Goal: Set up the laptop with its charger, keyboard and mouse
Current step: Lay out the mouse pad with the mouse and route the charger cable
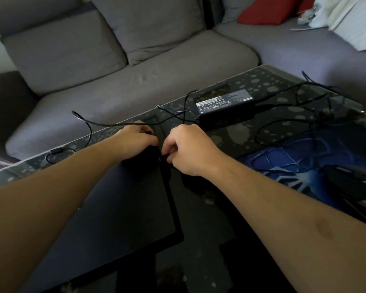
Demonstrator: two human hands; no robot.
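Fingers of my right hand (186, 151) pinch the charger plug (161, 159) against the laptop (123, 199) edge; my left hand (135, 142) grips that corner.

Your laptop (118, 208) is plain matte black, lid closed. The charger brick (225, 106) is black too, with a grey-and-white printed label on top, and its cable (114, 123) is black. The table (268, 81) you work on is dark glass speckled with pale grey blotches. Your mouse mat (294, 166) shows a blue and white web pattern on black. Behind it, the sofa (114, 70) is grey, with a red cushion (268, 9) on it.
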